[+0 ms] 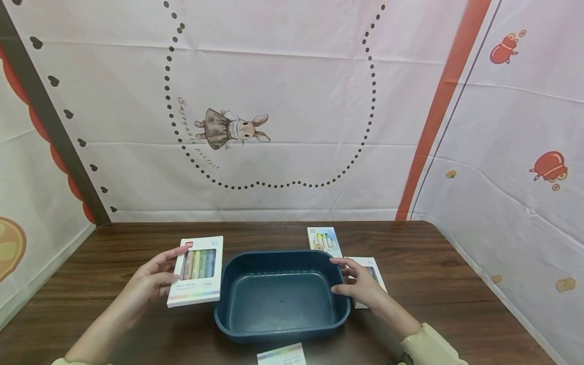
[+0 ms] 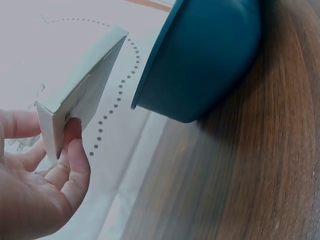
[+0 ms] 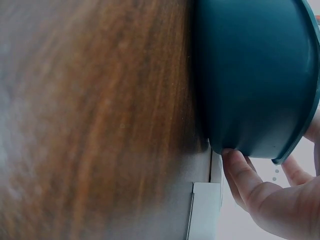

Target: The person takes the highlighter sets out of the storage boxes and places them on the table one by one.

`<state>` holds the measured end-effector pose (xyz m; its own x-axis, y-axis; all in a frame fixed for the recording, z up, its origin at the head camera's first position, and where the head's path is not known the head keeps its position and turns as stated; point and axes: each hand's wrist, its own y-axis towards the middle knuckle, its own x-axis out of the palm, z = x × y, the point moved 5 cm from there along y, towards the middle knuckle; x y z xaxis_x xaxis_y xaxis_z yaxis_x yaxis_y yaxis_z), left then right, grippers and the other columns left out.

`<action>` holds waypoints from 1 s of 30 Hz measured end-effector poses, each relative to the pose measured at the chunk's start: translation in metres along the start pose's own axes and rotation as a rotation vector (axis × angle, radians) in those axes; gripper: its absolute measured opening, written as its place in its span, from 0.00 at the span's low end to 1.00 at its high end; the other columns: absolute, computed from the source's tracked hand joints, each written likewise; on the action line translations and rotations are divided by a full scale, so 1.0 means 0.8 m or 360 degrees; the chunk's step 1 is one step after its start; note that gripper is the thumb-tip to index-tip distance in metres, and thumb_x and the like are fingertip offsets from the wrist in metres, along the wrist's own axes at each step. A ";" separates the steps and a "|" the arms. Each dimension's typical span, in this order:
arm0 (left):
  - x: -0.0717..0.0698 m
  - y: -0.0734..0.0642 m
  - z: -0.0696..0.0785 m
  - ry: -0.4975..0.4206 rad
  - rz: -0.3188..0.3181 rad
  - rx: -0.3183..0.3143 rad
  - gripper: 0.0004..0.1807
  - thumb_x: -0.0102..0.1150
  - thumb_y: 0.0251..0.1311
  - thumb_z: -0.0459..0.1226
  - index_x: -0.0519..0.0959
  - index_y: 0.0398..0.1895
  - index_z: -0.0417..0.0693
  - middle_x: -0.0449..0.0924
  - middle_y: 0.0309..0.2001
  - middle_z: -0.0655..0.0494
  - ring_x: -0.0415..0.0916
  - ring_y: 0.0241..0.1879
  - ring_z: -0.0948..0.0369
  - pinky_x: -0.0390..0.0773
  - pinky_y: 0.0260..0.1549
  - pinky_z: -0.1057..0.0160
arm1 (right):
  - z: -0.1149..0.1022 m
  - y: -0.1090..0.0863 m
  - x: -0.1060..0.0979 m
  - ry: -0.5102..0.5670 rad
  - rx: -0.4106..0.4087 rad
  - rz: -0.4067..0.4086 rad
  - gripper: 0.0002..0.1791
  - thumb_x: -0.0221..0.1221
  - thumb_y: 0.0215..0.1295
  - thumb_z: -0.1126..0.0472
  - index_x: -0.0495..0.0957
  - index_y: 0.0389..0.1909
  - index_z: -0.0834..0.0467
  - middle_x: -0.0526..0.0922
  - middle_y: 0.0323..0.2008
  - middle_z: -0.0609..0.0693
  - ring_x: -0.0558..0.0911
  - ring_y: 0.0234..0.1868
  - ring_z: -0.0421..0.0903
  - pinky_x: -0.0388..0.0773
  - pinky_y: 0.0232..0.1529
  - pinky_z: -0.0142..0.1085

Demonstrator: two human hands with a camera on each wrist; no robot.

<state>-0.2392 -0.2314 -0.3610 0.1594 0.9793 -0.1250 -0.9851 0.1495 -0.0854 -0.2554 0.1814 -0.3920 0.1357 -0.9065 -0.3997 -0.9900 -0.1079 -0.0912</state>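
Note:
A white box of coloured markers or crayons [image 1: 198, 274], its window showing several pastel sticks, is gripped by my left hand [image 1: 148, 279] just left of the basin. In the left wrist view the thumb and fingers hold the box [image 2: 82, 82] by its edge, above the table. The dark teal plastic basin [image 1: 282, 329] stands mid-table with nothing inside. My right hand [image 1: 362, 286] grips its right rim, thumb on the inner side. From the right wrist view, fingertips [image 3: 235, 160] press the basin's outer wall [image 3: 255, 75].
Behind the basin's right corner lies a white box with yellow-green sticks [image 1: 325, 241]. Another white box [image 1: 376, 268] lies partly under the right hand. A further box [image 1: 283, 355] is cut off at the front edge. Printed cloth [image 1: 292, 101] hangs behind the wooden table [image 1: 433, 284].

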 end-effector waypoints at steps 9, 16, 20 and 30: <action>-0.016 0.004 -0.004 -0.0024 0.0028 0.0082 0.25 0.49 0.59 0.30 0.65 0.60 0.57 0.70 0.45 0.61 0.73 0.40 0.65 0.77 0.34 0.61 | 0.001 0.000 0.000 -0.0005 0.0026 0.0012 0.32 0.66 0.47 0.68 0.71 0.56 0.52 0.72 0.53 0.62 0.73 0.51 0.58 0.79 0.35 0.48; -0.025 0.009 -0.006 -0.0005 0.0057 0.0135 0.23 0.48 0.60 0.29 0.64 0.58 0.58 0.70 0.43 0.66 0.73 0.39 0.67 0.77 0.32 0.64 | 0.001 0.001 0.000 -0.0011 0.0001 0.0008 0.32 0.66 0.47 0.68 0.71 0.56 0.53 0.73 0.52 0.61 0.73 0.52 0.58 0.79 0.37 0.50; -0.027 0.014 -0.006 0.0094 0.0088 0.0122 0.25 0.48 0.60 0.30 0.60 0.62 0.48 0.68 0.44 0.64 0.72 0.39 0.68 0.77 0.33 0.63 | 0.001 0.000 0.000 -0.0017 0.0000 -0.0003 0.32 0.66 0.47 0.68 0.71 0.57 0.53 0.73 0.51 0.61 0.73 0.51 0.57 0.79 0.37 0.50; -0.028 0.031 -0.015 0.0240 0.0107 0.0056 0.31 0.45 0.61 0.29 0.49 0.66 0.35 0.65 0.51 0.44 0.71 0.37 0.69 0.76 0.32 0.62 | 0.002 0.001 0.000 -0.0024 0.0007 -0.0008 0.32 0.66 0.48 0.67 0.70 0.57 0.52 0.73 0.51 0.60 0.73 0.51 0.56 0.79 0.38 0.49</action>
<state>-0.2661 -0.2512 -0.3719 0.0984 0.9560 -0.2764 -0.9951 0.0916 -0.0375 -0.2559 0.1821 -0.3933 0.1414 -0.8998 -0.4128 -0.9891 -0.1107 -0.0975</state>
